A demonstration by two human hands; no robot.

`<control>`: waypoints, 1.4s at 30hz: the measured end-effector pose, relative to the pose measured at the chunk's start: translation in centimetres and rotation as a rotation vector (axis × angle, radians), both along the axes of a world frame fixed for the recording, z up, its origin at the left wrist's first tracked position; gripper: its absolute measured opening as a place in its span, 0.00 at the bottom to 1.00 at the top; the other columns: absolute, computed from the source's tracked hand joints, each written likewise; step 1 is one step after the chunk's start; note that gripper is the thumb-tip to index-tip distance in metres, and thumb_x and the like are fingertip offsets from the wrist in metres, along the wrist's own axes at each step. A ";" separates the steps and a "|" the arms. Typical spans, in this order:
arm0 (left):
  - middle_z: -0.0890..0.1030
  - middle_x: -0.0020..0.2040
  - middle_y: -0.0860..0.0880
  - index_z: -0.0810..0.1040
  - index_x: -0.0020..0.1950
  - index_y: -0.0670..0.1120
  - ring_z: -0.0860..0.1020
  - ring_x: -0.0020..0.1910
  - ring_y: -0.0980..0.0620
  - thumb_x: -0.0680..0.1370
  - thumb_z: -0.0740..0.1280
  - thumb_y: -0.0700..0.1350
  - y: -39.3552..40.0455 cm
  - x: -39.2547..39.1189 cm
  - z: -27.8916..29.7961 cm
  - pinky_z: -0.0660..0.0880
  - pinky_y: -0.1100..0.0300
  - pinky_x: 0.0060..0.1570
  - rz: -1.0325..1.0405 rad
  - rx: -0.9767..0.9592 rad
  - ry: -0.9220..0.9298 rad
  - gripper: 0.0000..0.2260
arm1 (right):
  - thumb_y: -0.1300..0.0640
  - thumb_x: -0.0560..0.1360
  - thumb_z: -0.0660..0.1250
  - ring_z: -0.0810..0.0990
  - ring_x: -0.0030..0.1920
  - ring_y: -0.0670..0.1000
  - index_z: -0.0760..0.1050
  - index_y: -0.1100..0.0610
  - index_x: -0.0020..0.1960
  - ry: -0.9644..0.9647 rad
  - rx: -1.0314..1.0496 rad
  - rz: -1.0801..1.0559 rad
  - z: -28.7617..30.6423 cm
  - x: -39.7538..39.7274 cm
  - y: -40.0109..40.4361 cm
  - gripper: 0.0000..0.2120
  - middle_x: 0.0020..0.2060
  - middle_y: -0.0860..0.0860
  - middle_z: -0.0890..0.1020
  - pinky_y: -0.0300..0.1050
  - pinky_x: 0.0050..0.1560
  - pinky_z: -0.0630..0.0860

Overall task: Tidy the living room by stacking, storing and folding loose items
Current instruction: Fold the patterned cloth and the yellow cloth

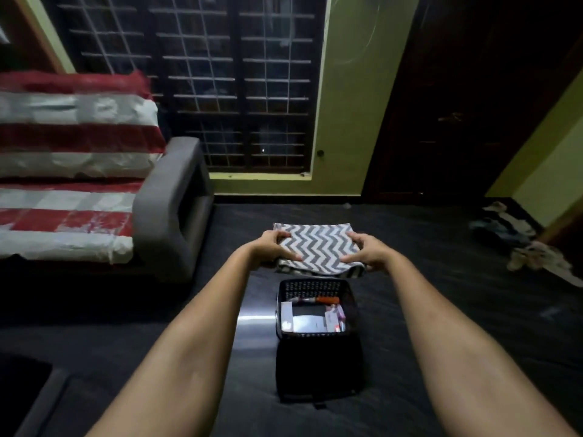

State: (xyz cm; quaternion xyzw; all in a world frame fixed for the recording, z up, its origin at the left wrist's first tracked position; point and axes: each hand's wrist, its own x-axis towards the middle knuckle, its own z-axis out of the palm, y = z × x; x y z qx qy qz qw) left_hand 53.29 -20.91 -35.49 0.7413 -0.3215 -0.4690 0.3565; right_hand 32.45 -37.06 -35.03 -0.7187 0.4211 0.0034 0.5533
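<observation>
A folded grey-and-white zigzag cloth (317, 246) is held out in front of me above the dark floor. My left hand (273, 247) grips its left edge, thumb on top and fingers underneath. My right hand (367, 252) grips the right edge the same way. Just below the cloth, nearer to me, a black perforated plastic basket (350, 298) stands on the floor, holding papers, small packets and an orange-capped item.
A grey sofa (172, 203) with a red-and-white striped cover stands at the left. A barred window (220, 89) fills the far wall. A heap of loose clothes (517, 244) lies on the floor at the right, by a dark door.
</observation>
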 end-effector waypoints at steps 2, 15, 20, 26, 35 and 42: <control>0.60 0.67 0.52 0.65 0.72 0.52 0.68 0.64 0.51 0.65 0.80 0.46 -1.8 -0.5 -2.3 0.78 0.60 0.48 -0.003 0.061 0.010 0.39 | 0.67 0.71 0.72 0.74 0.63 0.54 0.54 0.57 0.77 0.076 0.009 0.086 -2.2 0.0 -2.2 0.41 0.65 0.53 0.72 0.43 0.50 0.75; 0.50 0.74 0.43 0.57 0.75 0.43 0.60 0.72 0.41 0.64 0.79 0.39 -13.7 3.9 -28.5 0.59 0.54 0.72 -0.167 0.337 -0.219 0.46 | 0.62 0.72 0.72 0.62 0.72 0.52 0.41 0.55 0.78 0.413 -0.092 0.230 -30.4 7.4 -11.4 0.49 0.76 0.52 0.49 0.40 0.68 0.62; 0.48 0.75 0.42 0.55 0.76 0.43 0.61 0.73 0.42 0.65 0.80 0.40 -15.8 4.5 -46.1 0.61 0.53 0.71 -0.234 0.487 -0.141 0.47 | 0.60 0.72 0.73 0.61 0.74 0.52 0.40 0.57 0.78 0.565 -0.017 0.309 -48.4 7.8 -13.0 0.49 0.77 0.55 0.47 0.40 0.70 0.61; 0.48 0.76 0.44 0.54 0.77 0.45 0.65 0.70 0.39 0.66 0.77 0.40 -19.7 5.5 -61.9 0.65 0.46 0.68 -0.237 0.409 -0.238 0.45 | 0.64 0.73 0.69 0.45 0.77 0.56 0.38 0.55 0.78 0.618 -0.152 0.317 -65.2 10.1 -16.4 0.47 0.77 0.58 0.39 0.49 0.74 0.56; 0.40 0.78 0.44 0.44 0.79 0.45 0.58 0.74 0.37 0.74 0.71 0.40 -24.8 5.2 -76.9 0.64 0.45 0.69 -0.332 0.487 -0.293 0.44 | 0.65 0.76 0.63 0.67 0.70 0.57 0.36 0.57 0.78 0.786 -0.256 0.290 -78.1 13.7 -17.4 0.43 0.77 0.53 0.38 0.49 0.47 0.70; 0.39 0.77 0.46 0.59 0.76 0.49 0.58 0.71 0.43 0.75 0.71 0.49 -24.4 2.8 -77.7 0.70 0.51 0.48 -0.477 0.738 -0.777 0.34 | 0.44 0.78 0.59 0.56 0.72 0.60 0.48 0.55 0.78 0.934 -0.656 0.206 -78.8 11.4 -16.6 0.35 0.75 0.57 0.53 0.59 0.67 0.60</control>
